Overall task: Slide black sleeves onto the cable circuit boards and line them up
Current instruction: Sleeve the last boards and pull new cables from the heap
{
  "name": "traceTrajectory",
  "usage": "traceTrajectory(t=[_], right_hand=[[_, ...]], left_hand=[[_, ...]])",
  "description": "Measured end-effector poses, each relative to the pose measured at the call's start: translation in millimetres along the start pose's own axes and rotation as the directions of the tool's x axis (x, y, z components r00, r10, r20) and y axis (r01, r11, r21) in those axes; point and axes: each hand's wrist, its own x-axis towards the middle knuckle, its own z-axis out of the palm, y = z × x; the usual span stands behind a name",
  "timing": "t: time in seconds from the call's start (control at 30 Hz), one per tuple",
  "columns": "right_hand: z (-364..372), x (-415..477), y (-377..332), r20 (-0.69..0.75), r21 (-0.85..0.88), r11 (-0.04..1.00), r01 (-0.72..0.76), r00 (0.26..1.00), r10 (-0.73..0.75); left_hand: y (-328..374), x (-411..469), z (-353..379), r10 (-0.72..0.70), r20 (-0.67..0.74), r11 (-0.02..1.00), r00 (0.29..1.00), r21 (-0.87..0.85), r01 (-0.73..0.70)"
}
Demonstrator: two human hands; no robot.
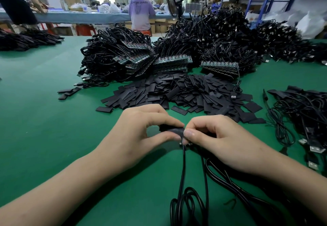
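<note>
A black sleeve, lying left to right, is pinched by the left hand, while the cable end is pinched at its right mouth by the right hand

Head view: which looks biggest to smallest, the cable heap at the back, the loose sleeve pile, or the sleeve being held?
1. cable heap
2. loose sleeve pile
3. held sleeve, pinched by the left hand and right hand; nearest the camera yet plainly smallest, so the order is safe.
</note>
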Motion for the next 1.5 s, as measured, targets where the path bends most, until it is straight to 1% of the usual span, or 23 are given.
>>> traceTrajectory(t=[0.07, 0.13, 0.23, 0.37, 0.47, 0.67, 0.9, 1.0, 1.23, 1.3, 1.5], right_hand=[[-1.5, 0.6, 1.0, -0.085, 0.059, 0.998, 0.016, 0.996, -0.011], [-4.6, -1.1, 1.7, -0.185, 0.045, 0.997, 0.068, 0.981, -0.059], [-5.9, -3.4, -1.2, -0.266, -0.061, 0.985, 0.163, 0.948, -0.173], [-4.9, -3.6, -1.8, -0.331, -0.212, 0.954, 0.213, 0.903, -0.275], [-5.6, -5.3, -1.7, -0.330, -0.274, 0.935, 0.226, 0.891, -0.312], [-5.2, -5.5, -1.5, -0.328, -0.329, 0.910, 0.253, 0.873, -0.361], [-1.7, -5.9, -3.9, -0.338, -0.346, 0.893, 0.288, 0.849, -0.406], [-0.9, -6.1, -4.8, -0.343, -0.344, 0.896, 0.281, 0.851, -0.398], [-2.7, -4.6, -5.3, -0.418, -0.243, 0.948, 0.206, 0.860, -0.294], [-2.0, -5.3, -5.9, -0.412, -0.244, 0.948, 0.204, 0.863, -0.291], [0.3, -8.0, -9.9, -0.427, -0.299, 0.929, 0.218, 0.840, -0.335]], left_hand=[[0.2, 0.5, 0.2, -0.027, -0.051, 0.999, 0.998, -0.019, 0.027], [0.8, 1.0, 0.7, -0.066, -0.106, 0.997, 0.992, -0.038, 0.062], [1.8, 0.8, 1.0, -0.110, -0.153, 0.993, 0.982, -0.054, 0.103], [2.7, -0.3, 2.1, -0.140, -0.174, 0.989, 0.975, -0.066, 0.131], [3.6, -1.0, 2.9, -0.153, -0.180, 0.987, 0.972, -0.068, 0.143], [4.4, -1.5, 3.2, -0.177, -0.181, 0.980, 0.967, -0.121, 0.157], [8.1, -0.4, 5.6, -0.121, -0.145, 0.986, 0.982, -0.133, 0.102], [7.7, -0.4, 6.5, -0.133, -0.148, 0.981, 0.980, -0.161, 0.109], [5.8, 1.0, 7.0, -0.174, -0.200, 0.960, 0.964, -0.251, 0.121], [6.0, 0.3, 6.8, -0.172, -0.201, 0.961, 0.964, -0.249, 0.120], [7.0, 0.0, 7.3, -0.162, -0.195, 0.969, 0.967, -0.219, 0.118]])
